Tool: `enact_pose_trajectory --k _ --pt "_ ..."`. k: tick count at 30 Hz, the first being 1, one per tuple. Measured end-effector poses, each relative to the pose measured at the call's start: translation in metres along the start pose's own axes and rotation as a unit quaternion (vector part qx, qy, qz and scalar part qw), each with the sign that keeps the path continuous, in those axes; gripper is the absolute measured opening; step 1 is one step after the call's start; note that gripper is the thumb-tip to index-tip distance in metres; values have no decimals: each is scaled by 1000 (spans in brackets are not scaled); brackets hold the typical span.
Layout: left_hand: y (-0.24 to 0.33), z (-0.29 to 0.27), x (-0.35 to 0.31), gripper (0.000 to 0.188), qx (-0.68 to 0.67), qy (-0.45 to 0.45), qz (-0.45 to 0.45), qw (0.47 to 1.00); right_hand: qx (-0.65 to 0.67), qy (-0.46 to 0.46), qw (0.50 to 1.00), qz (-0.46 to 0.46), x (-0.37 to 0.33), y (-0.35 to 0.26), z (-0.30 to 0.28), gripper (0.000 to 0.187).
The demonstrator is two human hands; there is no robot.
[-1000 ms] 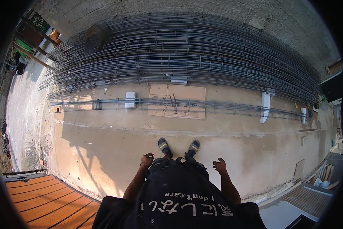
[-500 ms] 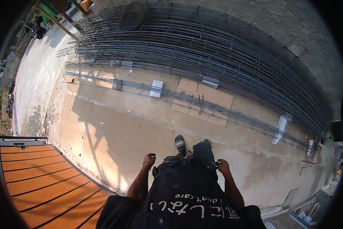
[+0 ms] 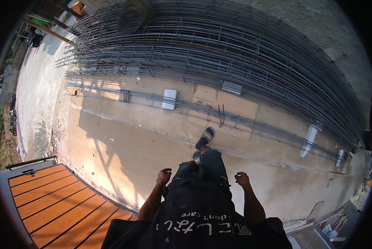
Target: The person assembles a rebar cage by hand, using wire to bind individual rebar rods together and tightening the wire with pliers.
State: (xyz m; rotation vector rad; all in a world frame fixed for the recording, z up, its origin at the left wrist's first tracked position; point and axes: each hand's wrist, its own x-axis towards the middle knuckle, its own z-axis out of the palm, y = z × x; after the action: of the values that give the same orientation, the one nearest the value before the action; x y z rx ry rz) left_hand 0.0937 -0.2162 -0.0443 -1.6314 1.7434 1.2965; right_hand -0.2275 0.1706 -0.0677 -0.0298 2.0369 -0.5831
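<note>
- The ground [image 3: 123, 145] is rough, matt concrete, dusty and stained.
- The steel bars [image 3: 219, 54] are dull grey metal, ribbed and slightly rusty.
- The cardboard sheet [image 3: 235, 108] is flat, matt brown.
- The gate [image 3: 57, 203] has glossy orange wood-look slats.
- The shirt [image 3: 198, 216] is matt black cloth.

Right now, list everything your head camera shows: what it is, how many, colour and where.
rebar cages: a large stack, grey, along the far side of the ground
long rebar assembly: one, grey, lying on the concrete in front of the stack
white blocks: three visible, spaced under that assembly
cardboard sheet: one, tan, under the assembly's middle
wire coil: one, dark, on top of the stack
panelled surface: one, orange, lower left
concrete ground: tan, centre
sandal: one clearly seen, dark, on the leading foot
left hand: empty, fingers curled, at the hip
right hand: empty, fingers curled, at the hip
</note>
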Motion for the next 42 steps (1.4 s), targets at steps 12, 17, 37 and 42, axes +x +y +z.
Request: enact_pose_trajectory --k 12,17,37,42 --pt "144 -111 35 31 66 211 81 972 69 -39 993 -86 90 -218 -18 37" --pt "146 -127 52 26 18 210 134 968 139 34 989 -40 109 -212 -16 33" --pt "32 -354 227 25 174 67 175 967 132 83 988 24 -14 -281 250 30" --pt "38 -362 266 24 191 68 176 963 134 71 987 59 9 -294 268 30"
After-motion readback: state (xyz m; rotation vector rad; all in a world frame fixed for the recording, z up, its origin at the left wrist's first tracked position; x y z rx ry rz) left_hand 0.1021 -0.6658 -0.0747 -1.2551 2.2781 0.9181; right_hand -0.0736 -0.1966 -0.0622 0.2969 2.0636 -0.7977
